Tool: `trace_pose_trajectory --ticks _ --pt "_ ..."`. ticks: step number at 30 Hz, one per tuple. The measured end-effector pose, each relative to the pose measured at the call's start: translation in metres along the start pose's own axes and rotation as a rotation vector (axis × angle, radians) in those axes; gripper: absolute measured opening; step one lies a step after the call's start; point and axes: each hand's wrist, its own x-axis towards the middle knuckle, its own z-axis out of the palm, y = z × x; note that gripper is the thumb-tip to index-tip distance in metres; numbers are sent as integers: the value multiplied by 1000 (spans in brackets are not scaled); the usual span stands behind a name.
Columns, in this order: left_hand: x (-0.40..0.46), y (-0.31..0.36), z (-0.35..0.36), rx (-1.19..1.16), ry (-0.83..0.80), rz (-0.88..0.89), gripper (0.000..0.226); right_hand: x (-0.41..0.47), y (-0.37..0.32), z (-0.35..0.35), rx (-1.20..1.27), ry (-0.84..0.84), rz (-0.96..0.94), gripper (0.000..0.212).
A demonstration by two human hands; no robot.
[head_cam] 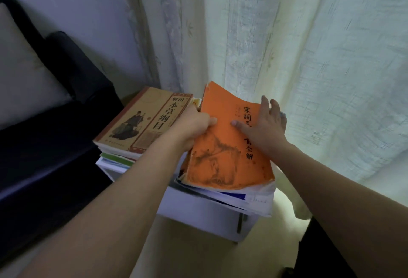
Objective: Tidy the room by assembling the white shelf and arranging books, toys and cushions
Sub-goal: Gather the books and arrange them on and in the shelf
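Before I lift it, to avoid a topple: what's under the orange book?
Under the orange book a stack of white and blue books rests on the white shelf; their covers are hidden.

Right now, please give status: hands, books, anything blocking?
Left hand grips orange book's left edge; right hand flat on its cover. Book tilted atop right stack on white shelf. Tan book tops left stack. Curtain close behind.
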Motion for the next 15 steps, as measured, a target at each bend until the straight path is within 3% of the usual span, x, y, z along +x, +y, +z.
trace_pose_trajectory --ticks 2,6,8,11,15 --pt "-16 -2 -14 -252 -31 49 39 -3 -17 -8 64 46 6 102" --pt "-56 -11 -64 -593 90 253 27 -23 -98 -20 608 93 3 63" --pt "-78 -23 -97 -628 225 340 27 -38 -142 -11 624 142 -87 50" --pt "-106 -50 -146 -663 259 373 40 -72 -184 22 579 179 -274 50" --pt "-135 -102 -213 -483 400 373 21 -117 -202 90 529 48 -435 47"
